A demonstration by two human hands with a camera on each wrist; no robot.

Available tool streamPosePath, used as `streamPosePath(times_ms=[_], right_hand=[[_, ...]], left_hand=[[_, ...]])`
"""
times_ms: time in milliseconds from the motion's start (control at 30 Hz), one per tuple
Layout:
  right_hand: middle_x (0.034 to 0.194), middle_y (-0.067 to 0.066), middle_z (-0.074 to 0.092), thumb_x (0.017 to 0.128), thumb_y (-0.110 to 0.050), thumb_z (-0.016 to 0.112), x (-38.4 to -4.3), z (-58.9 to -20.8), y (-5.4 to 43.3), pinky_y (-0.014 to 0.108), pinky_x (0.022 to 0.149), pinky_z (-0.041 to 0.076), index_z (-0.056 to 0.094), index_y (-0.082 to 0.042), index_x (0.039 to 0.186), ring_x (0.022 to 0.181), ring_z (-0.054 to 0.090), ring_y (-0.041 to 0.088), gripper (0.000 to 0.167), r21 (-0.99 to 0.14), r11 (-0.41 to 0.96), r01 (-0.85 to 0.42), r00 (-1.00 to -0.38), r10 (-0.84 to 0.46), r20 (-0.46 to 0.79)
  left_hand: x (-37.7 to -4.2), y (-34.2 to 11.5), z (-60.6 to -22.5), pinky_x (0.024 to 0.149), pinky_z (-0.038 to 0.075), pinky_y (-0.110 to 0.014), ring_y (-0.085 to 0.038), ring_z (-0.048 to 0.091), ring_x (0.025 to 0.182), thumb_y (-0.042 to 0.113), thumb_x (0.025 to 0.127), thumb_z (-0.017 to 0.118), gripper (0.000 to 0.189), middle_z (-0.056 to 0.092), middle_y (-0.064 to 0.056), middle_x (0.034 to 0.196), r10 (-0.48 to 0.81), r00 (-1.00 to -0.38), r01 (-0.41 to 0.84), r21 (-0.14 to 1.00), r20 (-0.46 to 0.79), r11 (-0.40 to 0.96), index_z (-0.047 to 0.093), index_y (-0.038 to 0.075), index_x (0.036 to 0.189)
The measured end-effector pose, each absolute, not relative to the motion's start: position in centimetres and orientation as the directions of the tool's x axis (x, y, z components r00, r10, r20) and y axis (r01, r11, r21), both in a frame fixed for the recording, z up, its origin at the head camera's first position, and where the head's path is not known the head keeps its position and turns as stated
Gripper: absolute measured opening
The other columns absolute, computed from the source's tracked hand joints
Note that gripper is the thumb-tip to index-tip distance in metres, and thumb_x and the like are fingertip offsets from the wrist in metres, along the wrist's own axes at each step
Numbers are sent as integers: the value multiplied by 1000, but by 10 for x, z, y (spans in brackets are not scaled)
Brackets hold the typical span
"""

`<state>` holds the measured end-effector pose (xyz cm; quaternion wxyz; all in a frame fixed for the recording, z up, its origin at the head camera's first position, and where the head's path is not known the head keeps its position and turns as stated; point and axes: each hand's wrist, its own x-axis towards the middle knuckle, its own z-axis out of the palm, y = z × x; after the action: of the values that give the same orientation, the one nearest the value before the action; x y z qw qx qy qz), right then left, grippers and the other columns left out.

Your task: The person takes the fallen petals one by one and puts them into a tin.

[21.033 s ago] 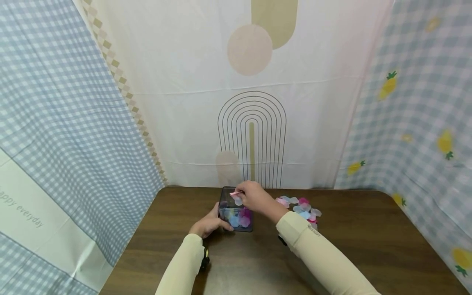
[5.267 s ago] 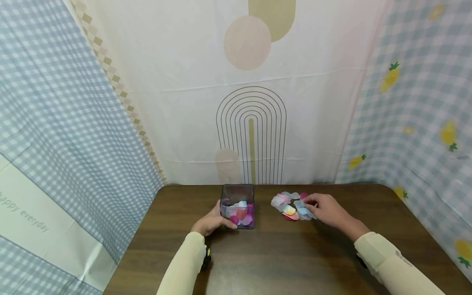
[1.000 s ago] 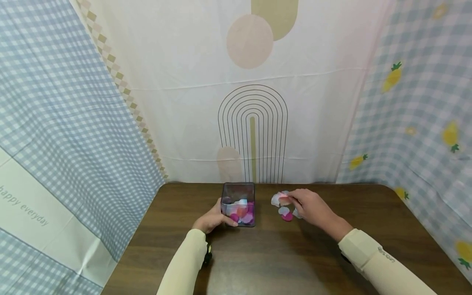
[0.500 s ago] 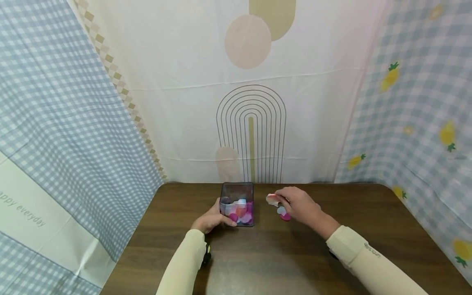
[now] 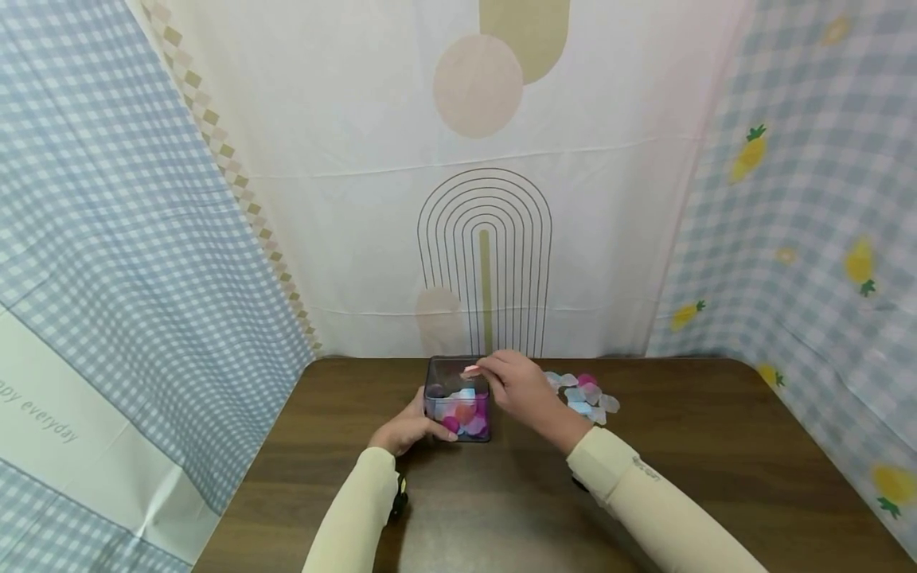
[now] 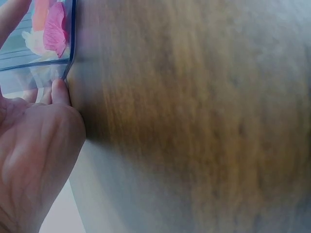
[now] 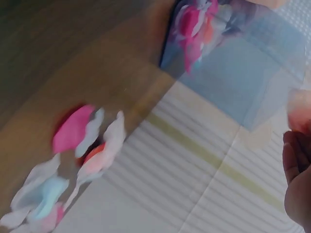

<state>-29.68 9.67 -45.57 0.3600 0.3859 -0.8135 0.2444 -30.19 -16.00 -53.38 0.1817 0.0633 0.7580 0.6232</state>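
Pinching thin pink petal (image 5: 470, 372) in right grip (image 5: 524, 388) over clear rectangular plastic box (image 5: 446, 368), held by curled left grip (image 5: 407, 428) and already part-filled with multicoloured petals (image 5: 466, 413); with pale and magenta petals (image 5: 591, 392) left loose on brown wooden surface (image 5: 501, 501).

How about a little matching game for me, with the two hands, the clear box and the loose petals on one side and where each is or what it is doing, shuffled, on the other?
Column one
1. left hand
2. right hand
3. clear box
4. loose petals

Column two
A. lying on the wooden table
B. pinching a pinkish petal
C. containing colourful petals
D. gripping a container's side

Right pairs: 1-D, 2-B, 3-C, 4-A
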Motion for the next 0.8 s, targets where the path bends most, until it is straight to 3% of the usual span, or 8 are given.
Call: streamPosePath(times_ms=[233, 433, 800], right_hand=[[96, 0, 75, 99, -13, 75, -310, -458, 73, 32, 84, 63, 82, -12, 103, 88, 69, 16, 8, -162, 632, -758, -559, -500, 661], [95, 1, 74, 101, -12, 71, -317, -452, 58, 34, 80, 61, 82, -11, 104, 86, 67, 16, 12, -225, 645, -731, -640, -533, 553], [102, 3, 77, 103, -10, 65, -323, -451, 39, 39, 91, 62, 83, -10, 109, 98, 73, 21, 19, -351, 679, -644, -765, -561, 316]], left_hand=[[-303, -160, -531, 127, 31, -58, -32, 53, 132, -4, 71, 91, 114, 46, -18, 154, 337, -920, -132, 969, -198, 209, 22, 9, 161], [-303, -161, -534, 126, 32, -56, -33, 54, 135, -3, 70, 91, 115, 46, -19, 156, 337, -919, -132, 966, -204, 224, 21, 9, 160], [-303, -160, -533, 125, 33, -53, -33, 54, 139, -4, 71, 91, 121, 46, -18, 160, 342, -915, -144, 966, -213, 216, 17, 14, 164]])
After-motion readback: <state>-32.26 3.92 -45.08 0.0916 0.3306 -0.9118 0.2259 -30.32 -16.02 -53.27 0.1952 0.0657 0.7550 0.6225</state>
